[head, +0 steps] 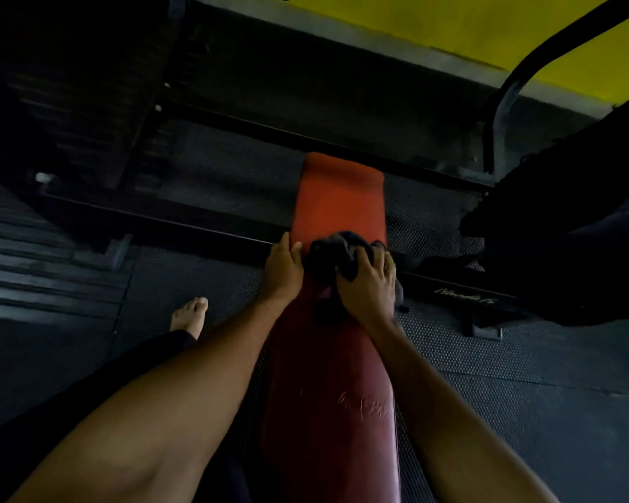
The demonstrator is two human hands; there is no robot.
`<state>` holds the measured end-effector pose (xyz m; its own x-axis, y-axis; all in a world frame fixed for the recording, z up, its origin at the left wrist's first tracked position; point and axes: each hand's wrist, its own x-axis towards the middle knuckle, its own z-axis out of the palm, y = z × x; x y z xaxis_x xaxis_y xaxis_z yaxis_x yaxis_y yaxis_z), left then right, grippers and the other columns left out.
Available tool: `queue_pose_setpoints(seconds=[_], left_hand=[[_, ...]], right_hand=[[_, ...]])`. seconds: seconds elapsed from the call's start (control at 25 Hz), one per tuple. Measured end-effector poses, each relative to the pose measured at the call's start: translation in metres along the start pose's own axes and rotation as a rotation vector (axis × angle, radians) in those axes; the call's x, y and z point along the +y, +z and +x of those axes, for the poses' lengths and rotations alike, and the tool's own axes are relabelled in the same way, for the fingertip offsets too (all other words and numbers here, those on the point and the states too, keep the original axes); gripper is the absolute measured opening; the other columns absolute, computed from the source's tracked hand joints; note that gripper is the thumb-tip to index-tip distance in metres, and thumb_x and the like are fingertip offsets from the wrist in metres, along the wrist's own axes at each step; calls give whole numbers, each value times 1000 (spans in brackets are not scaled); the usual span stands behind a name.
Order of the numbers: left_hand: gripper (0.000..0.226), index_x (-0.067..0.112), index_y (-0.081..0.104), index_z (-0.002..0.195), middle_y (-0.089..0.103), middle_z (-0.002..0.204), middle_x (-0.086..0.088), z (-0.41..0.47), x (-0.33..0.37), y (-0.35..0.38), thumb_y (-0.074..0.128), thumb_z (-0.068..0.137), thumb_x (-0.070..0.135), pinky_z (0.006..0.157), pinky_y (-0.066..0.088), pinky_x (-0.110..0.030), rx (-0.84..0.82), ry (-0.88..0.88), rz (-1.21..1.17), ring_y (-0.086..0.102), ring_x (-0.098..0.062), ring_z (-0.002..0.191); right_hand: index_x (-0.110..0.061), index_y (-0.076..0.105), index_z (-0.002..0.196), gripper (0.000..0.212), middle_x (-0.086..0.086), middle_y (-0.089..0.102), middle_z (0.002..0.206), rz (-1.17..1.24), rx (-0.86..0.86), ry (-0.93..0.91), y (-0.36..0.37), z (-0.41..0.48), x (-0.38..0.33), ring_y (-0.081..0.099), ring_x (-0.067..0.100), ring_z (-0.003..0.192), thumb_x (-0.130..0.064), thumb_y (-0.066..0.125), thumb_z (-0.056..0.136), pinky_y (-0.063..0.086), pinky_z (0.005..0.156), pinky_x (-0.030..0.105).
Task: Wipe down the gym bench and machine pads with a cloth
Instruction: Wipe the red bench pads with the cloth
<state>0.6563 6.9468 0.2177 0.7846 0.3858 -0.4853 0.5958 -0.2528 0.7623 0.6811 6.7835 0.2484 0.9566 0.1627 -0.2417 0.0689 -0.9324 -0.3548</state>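
A long red padded gym bench (336, 197) runs away from me down the middle of the view, its near part darker and scuffed. A dark crumpled cloth (336, 254) lies on the pad about halfway along. My right hand (369, 285) presses down on the cloth with fingers spread over it. My left hand (282, 270) rests on the bench's left edge beside the cloth, thumb on top of the pad and fingers over the side.
Black machine frame bars (211, 230) cross under the bench. A weight stack (51, 263) stands at the left. A curved black bar (516, 78) rises at the right before a yellow wall (451, 20). My bare foot (189, 315) stands on the dark rubber floor (523, 393).
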Motion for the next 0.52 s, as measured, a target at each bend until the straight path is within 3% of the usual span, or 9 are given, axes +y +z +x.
queue_pose_setpoints(seconds=[0.12,0.24,0.28,0.4,0.52], left_hand=[[47,13,41,149,52,139,-16,-8,0,-7,30,109,33,101,45,-46,-23,21,57,53,-34,125],[32,15,54,130,61,118,-12,-20,-4,-35,35,108,27,79,48,-37,-134,-17,207,61,-29,99],[27,16,55,122,62,116,-12,-25,-7,-47,37,106,28,78,50,-38,-159,-38,279,60,-29,95],[32,18,52,127,58,127,-14,-50,-13,-86,40,103,34,92,50,-47,-148,-129,444,58,-35,110],[42,21,46,142,54,137,-15,-81,-10,-115,38,103,35,93,47,-45,-162,-150,554,55,-37,119]], right_hand=[[-26,36,153,61,16,18,166,2,-99,145,0,46,-36,5,44,153,-43,56,98,3,124,58],[-25,38,152,59,16,22,164,-4,-116,11,15,38,-62,8,44,153,-41,55,98,3,124,57],[-24,42,150,57,15,28,161,-8,-106,-61,20,24,-66,12,44,152,-41,57,96,7,124,57],[-22,50,144,55,15,38,153,-43,-164,-208,14,-11,-73,22,45,148,-34,65,92,16,123,56],[-20,53,139,53,14,42,146,-67,-269,-196,-3,-23,-90,33,43,139,-24,65,88,32,115,53]])
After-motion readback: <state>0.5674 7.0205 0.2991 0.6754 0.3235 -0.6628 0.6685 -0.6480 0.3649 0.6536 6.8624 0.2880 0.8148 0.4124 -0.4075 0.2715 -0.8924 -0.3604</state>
